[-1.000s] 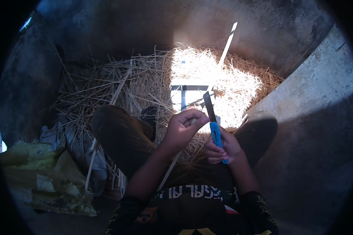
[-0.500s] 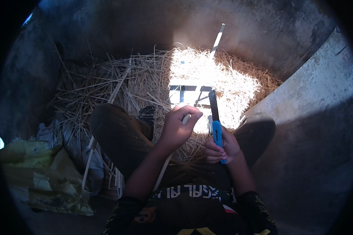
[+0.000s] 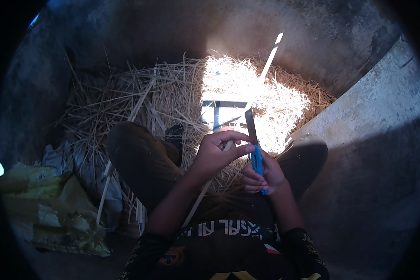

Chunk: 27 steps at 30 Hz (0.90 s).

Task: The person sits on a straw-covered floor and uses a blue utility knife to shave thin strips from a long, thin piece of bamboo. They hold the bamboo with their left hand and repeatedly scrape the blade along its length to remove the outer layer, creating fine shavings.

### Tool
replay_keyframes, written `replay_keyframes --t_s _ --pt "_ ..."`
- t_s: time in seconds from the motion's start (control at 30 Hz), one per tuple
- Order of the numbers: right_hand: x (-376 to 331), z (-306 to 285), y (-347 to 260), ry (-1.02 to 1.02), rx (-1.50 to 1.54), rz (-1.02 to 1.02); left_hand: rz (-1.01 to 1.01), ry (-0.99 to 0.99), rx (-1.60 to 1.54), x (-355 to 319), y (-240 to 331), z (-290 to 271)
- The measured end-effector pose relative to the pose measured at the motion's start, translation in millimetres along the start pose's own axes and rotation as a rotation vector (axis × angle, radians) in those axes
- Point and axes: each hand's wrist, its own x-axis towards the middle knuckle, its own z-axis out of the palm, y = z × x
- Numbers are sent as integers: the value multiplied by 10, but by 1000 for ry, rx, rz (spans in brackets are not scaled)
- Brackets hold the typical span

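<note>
My right hand [image 3: 271, 175] is wrapped round the blue handle of a knife [image 3: 257, 161], whose dark blade points up and away from me. A long, thin, pale strip, like split bamboo or wood [image 3: 271, 58], slants from near my lap up to the far right. My left hand [image 3: 214, 154] holds this strip in its curled fingers. The left thumb and forefinger reach to the right, at the top of the handle where the blade begins. Bright sunlight washes out the strip's middle, beyond the blade tip.
Loose straw-like shavings [image 3: 172, 93] are heaped before my crossed legs [image 3: 140, 158]. A pale framed object [image 3: 225, 112] lies in the glaring sunlit patch. Grey walls [image 3: 284, 28] rise behind and at the right. Torn yellowish sacking [image 3: 51, 205] lies at the left.
My left hand has moved right, and its thumb and forefinger have come to the knife. The strip's far end has swung right. The blade has tilted slightly left.
</note>
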Motion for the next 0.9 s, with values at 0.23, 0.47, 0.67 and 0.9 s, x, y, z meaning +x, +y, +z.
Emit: replay_keyframes --t_s 0.23,0.47,0.67,0.9 --pt "14 -99 18 -117 -10 73 5 -61 20 -14 -64 -76" --pt "20 -3 8 -38 -22 47 49 34 130 -17 -33 -66" --pt "99 65 27 158 -196 -478 -41 154 -66 21 -66 -102" --pt "-11 224 -55 380 -185 -588 -85 234 -123 16 -122 -45"
